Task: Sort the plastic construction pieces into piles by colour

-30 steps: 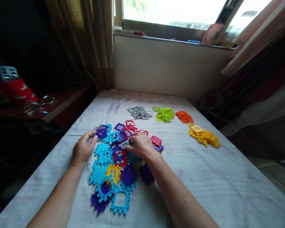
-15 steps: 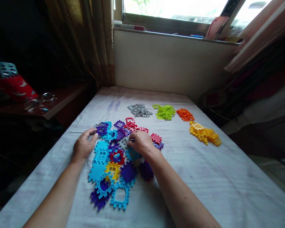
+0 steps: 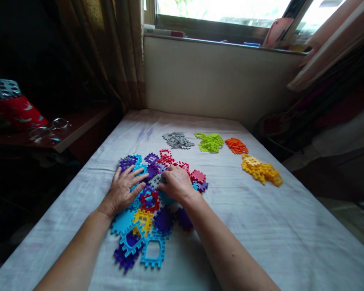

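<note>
A mixed pile of square interlocking plastic tiles with notched edges lies in front of me. Over its left side my left hand [image 3: 125,192] is stretched flat, fingers spread across light blue and purple tiles. My right hand [image 3: 177,182] reaches into the middle of the pile, thumb and fingers closed at the edge of a grey window tile [image 3: 155,180]. Nearer to me are a red frame tile [image 3: 149,205], a yellow window tile [image 3: 145,217], a purple tile [image 3: 164,220] and a light blue frame tile [image 3: 160,252]. My hands cover some tiles.
Sorted heaps of grey tiles [image 3: 178,140], lime green tiles [image 3: 211,143], orange tiles [image 3: 236,146] and yellow tiles [image 3: 262,170] lie farther back on the white sheet [image 3: 261,238]. On a side table at left are glasses [image 3: 50,128] and a red container [image 3: 21,113].
My left hand has moved right from the pile's left edge onto the blue tiles, its fingers spreading. My right hand stays at the grey tile with only a slight shift.
</note>
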A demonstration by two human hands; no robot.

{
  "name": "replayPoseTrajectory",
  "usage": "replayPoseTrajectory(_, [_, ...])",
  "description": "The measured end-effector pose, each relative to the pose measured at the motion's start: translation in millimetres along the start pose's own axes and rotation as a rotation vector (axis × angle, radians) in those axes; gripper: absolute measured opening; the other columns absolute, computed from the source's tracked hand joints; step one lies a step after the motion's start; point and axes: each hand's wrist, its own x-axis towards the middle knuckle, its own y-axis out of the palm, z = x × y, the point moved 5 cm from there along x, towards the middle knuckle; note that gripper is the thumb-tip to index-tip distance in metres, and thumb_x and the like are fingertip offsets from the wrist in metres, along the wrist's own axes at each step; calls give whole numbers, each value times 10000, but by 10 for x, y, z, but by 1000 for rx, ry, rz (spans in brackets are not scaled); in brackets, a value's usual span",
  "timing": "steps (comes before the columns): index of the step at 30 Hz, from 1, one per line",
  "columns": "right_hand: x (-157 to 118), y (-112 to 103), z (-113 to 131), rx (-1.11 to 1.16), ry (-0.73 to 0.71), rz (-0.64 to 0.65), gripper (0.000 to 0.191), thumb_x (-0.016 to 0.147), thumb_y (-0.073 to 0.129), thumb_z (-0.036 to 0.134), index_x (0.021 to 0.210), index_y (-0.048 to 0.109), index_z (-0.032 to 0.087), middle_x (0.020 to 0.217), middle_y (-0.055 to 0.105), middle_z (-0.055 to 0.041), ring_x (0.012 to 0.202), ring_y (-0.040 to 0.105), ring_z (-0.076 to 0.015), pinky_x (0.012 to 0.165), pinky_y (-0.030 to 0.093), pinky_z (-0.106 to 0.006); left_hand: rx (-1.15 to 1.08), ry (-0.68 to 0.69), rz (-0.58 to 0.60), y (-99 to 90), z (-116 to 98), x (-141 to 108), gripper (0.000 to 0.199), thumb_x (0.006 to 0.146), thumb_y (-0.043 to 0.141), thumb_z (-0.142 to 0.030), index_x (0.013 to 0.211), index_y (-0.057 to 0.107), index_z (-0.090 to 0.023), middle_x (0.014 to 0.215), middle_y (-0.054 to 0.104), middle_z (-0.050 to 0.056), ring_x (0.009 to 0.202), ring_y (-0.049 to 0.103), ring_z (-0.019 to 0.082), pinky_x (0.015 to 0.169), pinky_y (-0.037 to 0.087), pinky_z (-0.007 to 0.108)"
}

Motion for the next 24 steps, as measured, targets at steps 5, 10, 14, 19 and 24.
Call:
replayPoseTrajectory(5, [-22, -33, 75, -42, 6, 28, 326, 885, 659, 456, 1046, 763, 192, 1167, 683, -142, 1140, 592, -297, 928, 487, -387, 92, -83, -162, -63, 58, -24, 445, 921, 450, -509, 1247, 685, -316, 1430, 589, 66, 1440, 370, 343, 1198, 139, 634])
replayPoseTrajectory(10, [-29, -28, 58, 11, 33, 2, 348, 861, 689, 416, 1117, 712, 181, 1185, 675, -135, 1146, 597, -269, 920, 480, -349, 88, 67, -67, -39, -54, -21, 425, 937, 428, -523, 1272, 660, -403, 1532, 484, 5, 1486, 280, 352, 1189, 100, 666])
replayPoseTrajectory(14, [-28, -3, 28, 87, 55, -3, 354, 836, 710, 412, 1105, 680, 184, 1160, 696, -117, 1105, 621, -245, 880, 472, -315, 97, 44, -47, -7, -31, -17, 422, 949, 412, -520, 1245, 683, -390, 1513, 506, 26, 1477, 293, 373, 1174, 124, 692])
replayPoseTrajectory(19, [6, 41, -48, 330, 86, -44, 305, 855, 654, 314, 1153, 641, 248, 999, 748, -29, 913, 671, -188, 769, 459, -271, 126, 44, -122, 13, 12, -30, 462, 945, 425, -534, 1263, 678, -314, 1500, 516, 76, 1468, 323, 361, 1189, 169, 652])
replayPoseTrajectory(24, [42, -21, -118, 565, 5, -161, 260, 881, 588, 194, 1103, 696, 274, 978, 749, 11, 798, 652, -134, 729, 460, -233, 119, 83, -269, -38, 0, -63, 573, 940, 478, -486, 1470, 460, -268, 1553, 448, 92, 1484, 314, 300, 1220, 190, 560])
